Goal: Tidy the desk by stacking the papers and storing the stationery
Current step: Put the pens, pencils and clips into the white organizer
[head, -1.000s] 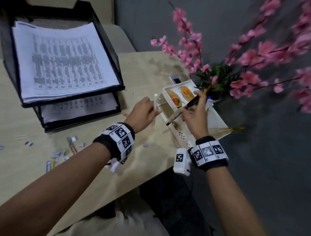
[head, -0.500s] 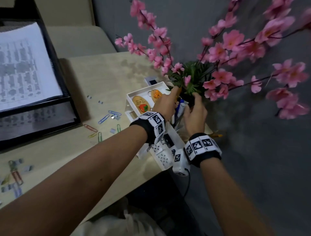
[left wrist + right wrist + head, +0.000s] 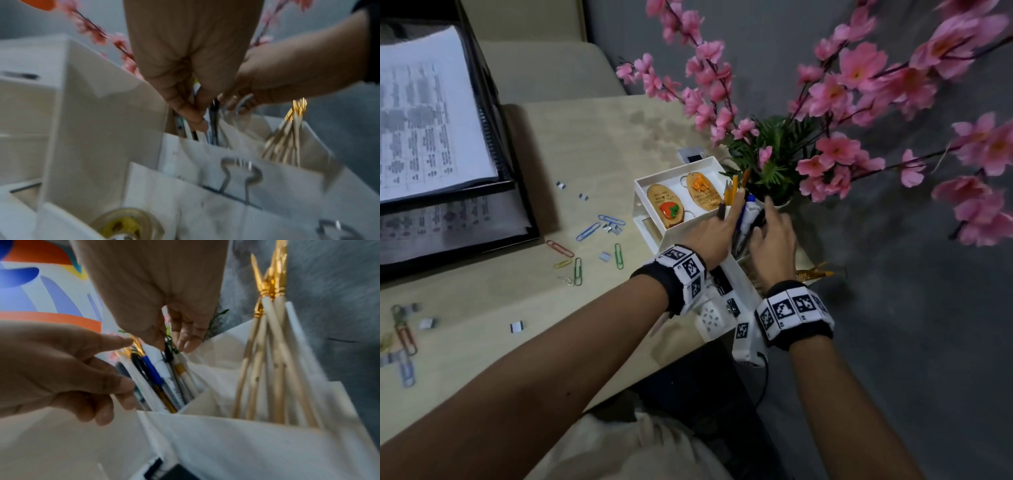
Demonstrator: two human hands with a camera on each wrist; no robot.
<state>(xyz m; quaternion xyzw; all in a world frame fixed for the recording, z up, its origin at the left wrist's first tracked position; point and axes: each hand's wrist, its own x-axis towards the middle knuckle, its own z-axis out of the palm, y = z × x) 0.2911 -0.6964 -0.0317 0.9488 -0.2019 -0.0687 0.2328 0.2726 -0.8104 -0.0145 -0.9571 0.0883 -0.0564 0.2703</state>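
A white desk organiser (image 3: 736, 274) stands at the desk's right edge. Pens and pencils (image 3: 732, 192) stand upright in its back compartment. My left hand (image 3: 726, 219) reaches in from the left and pinches the pens (image 3: 213, 116) between thumb and fingers. My right hand (image 3: 765, 219) comes in from the right, its fingers curled round a dark pen (image 3: 167, 350) in the same bunch, next to a blue-capped pen (image 3: 152, 371). Printed papers (image 3: 431, 120) lie stacked in a black two-level tray (image 3: 493, 130) at the left. Coloured paper clips (image 3: 585, 233) and small staples lie loose on the desk.
Two wooden key tags (image 3: 667, 205) lie in the organiser's top tray. Gold-tipped sticks (image 3: 273, 353) fill the right compartment and binder clips (image 3: 240, 175) the front one. A pink flower plant (image 3: 774, 154) crowds close behind the organiser. The desk edge runs just below my wrists.
My left hand moved right from the desk to the pen compartment. My right hand lowered the black pen it held over the organiser into that compartment. The head view swung right.
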